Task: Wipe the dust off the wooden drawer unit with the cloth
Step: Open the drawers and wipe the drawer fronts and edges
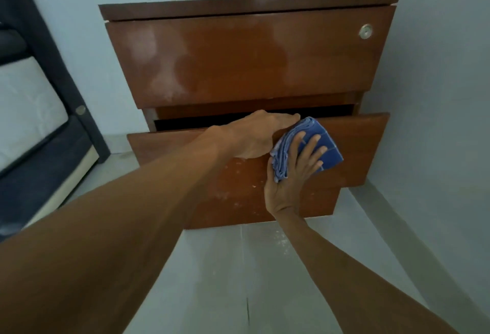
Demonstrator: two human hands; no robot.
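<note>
cloth (pixel 330 138) is pressed on the open drawer (pixel 366 148); soft, light, best pushed at its middle | right hand (pixel 286 182) is spread wide on it | left hand (pixel 254 134) is laid straight on drawer edge

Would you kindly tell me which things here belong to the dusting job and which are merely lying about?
In the job: wooden drawer unit, its open drawer, blue cloth, right hand pressing it, left hand on the drawer's edge.
Lying about: mattress, dark bed frame.
</note>
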